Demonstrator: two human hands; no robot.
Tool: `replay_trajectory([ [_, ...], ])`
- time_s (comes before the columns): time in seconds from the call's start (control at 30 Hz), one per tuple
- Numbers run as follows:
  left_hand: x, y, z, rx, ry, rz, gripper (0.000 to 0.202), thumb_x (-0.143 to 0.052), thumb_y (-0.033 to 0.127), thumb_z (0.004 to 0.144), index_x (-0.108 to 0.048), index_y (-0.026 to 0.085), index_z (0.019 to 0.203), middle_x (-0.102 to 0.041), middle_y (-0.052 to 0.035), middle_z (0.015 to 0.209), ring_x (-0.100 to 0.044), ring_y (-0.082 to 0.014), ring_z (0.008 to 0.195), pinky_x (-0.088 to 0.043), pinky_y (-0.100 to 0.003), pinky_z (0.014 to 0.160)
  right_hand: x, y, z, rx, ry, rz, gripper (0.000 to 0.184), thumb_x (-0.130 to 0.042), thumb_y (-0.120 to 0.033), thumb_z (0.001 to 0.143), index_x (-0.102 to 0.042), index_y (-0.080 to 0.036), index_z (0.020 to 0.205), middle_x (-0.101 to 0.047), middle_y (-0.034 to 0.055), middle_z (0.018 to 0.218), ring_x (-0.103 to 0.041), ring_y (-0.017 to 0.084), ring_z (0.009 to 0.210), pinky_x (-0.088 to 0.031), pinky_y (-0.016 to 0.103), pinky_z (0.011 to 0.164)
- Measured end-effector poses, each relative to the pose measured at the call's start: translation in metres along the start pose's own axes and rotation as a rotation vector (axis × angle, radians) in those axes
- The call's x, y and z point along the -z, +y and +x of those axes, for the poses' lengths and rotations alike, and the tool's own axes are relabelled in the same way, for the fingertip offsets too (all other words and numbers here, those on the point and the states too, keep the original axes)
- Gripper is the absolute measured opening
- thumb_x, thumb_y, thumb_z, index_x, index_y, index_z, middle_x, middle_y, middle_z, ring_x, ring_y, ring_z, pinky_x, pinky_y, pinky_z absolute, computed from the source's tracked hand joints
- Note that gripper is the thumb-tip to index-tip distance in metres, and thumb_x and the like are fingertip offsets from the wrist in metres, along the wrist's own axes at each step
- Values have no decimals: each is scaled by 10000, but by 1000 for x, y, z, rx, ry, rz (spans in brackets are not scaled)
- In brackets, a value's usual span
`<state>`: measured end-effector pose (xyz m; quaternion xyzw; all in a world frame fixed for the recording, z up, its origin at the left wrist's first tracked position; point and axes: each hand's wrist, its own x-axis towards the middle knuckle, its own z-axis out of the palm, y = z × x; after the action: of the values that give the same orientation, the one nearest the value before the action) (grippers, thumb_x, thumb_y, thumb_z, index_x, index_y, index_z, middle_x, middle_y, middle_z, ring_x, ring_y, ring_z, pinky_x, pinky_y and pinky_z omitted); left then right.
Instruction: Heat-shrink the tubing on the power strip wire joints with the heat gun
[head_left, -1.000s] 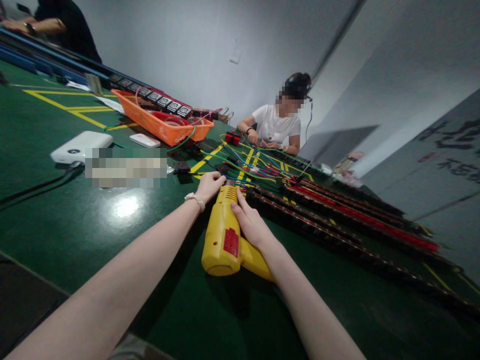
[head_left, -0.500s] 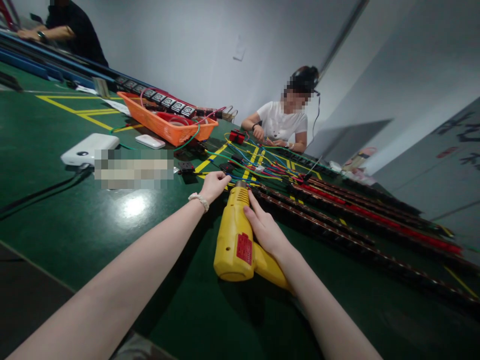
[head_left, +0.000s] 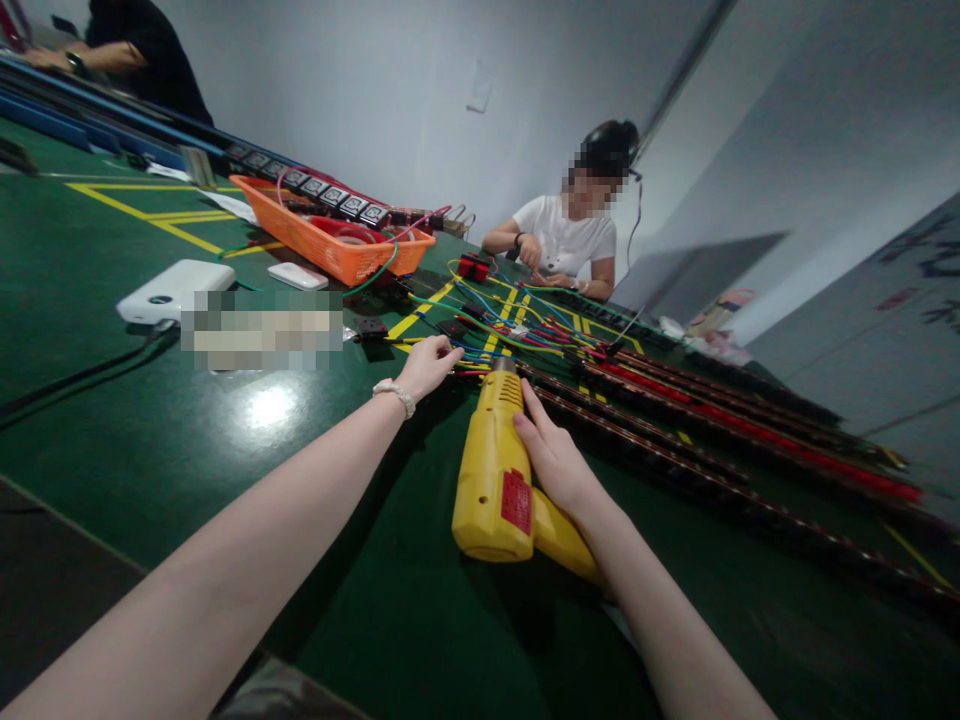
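Observation:
A yellow heat gun (head_left: 487, 480) with a red label is gripped in my right hand (head_left: 553, 452), its metal nozzle pointing away from me over a bundle of coloured wires (head_left: 474, 366). My left hand (head_left: 427, 368), with a pale bracelet at the wrist, is closed at the near end of these wires, just left of the nozzle. Its fingertips pinch the wires, though their exact hold is small and partly hidden. Long dark strips with copper-coloured lines (head_left: 675, 460) run off to the right from the wires.
An orange basket (head_left: 360, 262) of parts stands at the back left. Nearer lie a white device (head_left: 176, 290) with a black cable and a small white case (head_left: 298, 275). Across the green table (head_left: 315, 560) a person in white (head_left: 570, 240) works by hand; another (head_left: 154, 65) is far left.
The heat gun and my right hand have shifted to the right, away from my left hand. My left hand stays at the wires, and the view has tilted slightly.

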<state>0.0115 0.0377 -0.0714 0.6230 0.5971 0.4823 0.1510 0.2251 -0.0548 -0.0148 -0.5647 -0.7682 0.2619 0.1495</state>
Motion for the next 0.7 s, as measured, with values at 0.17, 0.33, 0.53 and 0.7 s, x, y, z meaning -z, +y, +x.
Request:
replay_trajectory([
  [0.17,0,1,0,4,5,17,337,-479,390,812,-543,92,668,-515,-16,650,-390,-60,592,-241,-190,578,0,0,0,0,0,-17,799,-156,-719,786,-20,-271,1433,-512,75,1183,-535,175,1053,-387,352,963],
  [0.33,-2,1,0,32,-37,-18,399,-430,411,839,-524,93,616,-483,-7,586,-352,-55,538,-222,-203,551,-1,-2,2,12,0,-15,771,-163,-719,785,-33,-311,1426,-513,63,1186,-532,175,1068,-388,358,963],
  [0.53,-3,1,0,39,-27,-45,423,-356,406,869,-538,100,639,-504,-24,609,-399,-69,565,-230,-202,564,-7,-9,10,21,-3,6,720,-174,-739,771,-45,-407,1397,-483,32,1231,-523,183,1091,-371,382,976],
  [0.7,-5,0,2,54,-24,-65,419,-340,404,875,-543,102,668,-545,-36,662,-440,-78,611,-254,-195,587,-14,-20,17,33,-14,6,757,-177,-723,783,-58,-332,1420,-476,64,1236,-501,193,1123,-361,371,990],
])
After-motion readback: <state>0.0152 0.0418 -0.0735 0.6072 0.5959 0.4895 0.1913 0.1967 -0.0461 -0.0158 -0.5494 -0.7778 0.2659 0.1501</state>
